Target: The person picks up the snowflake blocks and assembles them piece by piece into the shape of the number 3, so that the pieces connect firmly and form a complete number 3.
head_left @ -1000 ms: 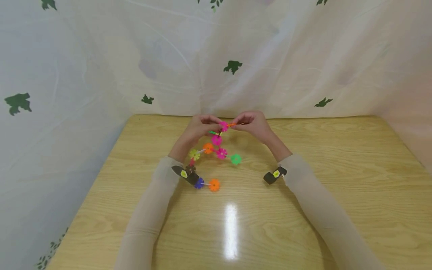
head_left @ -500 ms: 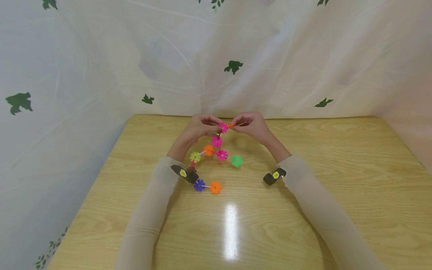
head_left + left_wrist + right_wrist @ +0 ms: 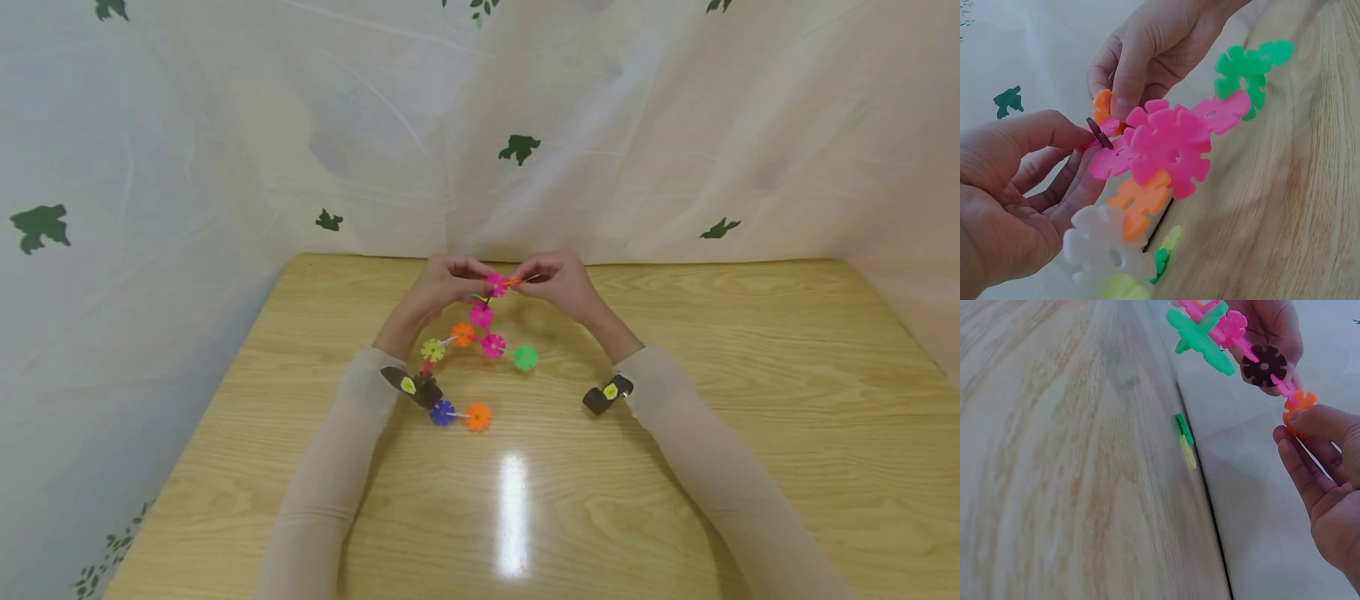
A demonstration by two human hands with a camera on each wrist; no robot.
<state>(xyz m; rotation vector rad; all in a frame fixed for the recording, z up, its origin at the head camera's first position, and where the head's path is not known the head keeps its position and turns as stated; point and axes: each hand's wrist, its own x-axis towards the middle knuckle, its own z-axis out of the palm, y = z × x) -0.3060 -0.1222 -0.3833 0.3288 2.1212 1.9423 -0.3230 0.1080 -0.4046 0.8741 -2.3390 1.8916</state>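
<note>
A: How might we best join two pieces?
B: We would align them squarely and press straight, our left hand [image 3: 450,280] pinching a pink disc [image 3: 497,285], our right hand [image 3: 558,283] an orange disc [image 3: 1304,399].
A: And the chain [image 3: 481,316]?
B: It extends from our hands over the bench [image 3: 637,500]: notched, flower-like, multicoloured.

text: none legible | yellow wrist badges [image 3: 611,390]: too small to read
</note>
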